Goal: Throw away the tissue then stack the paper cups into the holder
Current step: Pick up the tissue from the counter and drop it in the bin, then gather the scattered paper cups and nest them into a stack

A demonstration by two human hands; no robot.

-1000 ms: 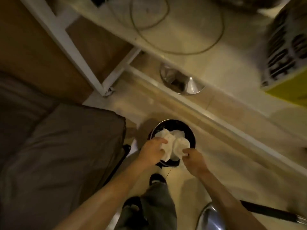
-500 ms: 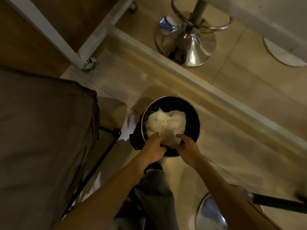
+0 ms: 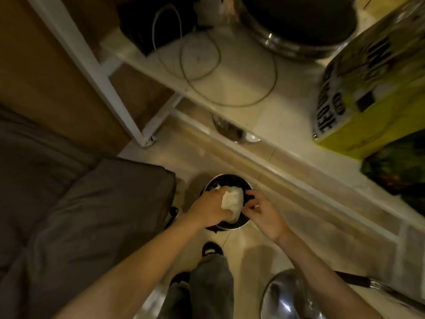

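Note:
A crumpled white tissue (image 3: 232, 201) sits over the mouth of a small round bin (image 3: 241, 223) with a black liner on the floor. My left hand (image 3: 209, 209) is closed on the tissue's left side, above the bin. My right hand (image 3: 262, 211) hovers at the bin's right rim with fingers curled and apart, holding nothing that I can see. No paper cups or cup holder are in view.
A white counter (image 3: 264, 107) with a looped cable (image 3: 207, 65), a large metal pot (image 3: 296, 26) and a yellow box (image 3: 368, 93) runs across the top. A dark cushion (image 3: 80, 215) lies left. A chrome stool base (image 3: 287, 295) stands lower right.
The view has tilted back up toward the counter. The tissue is bunched smaller, now in my left hand only; my right hand has let go and moved to the rim.

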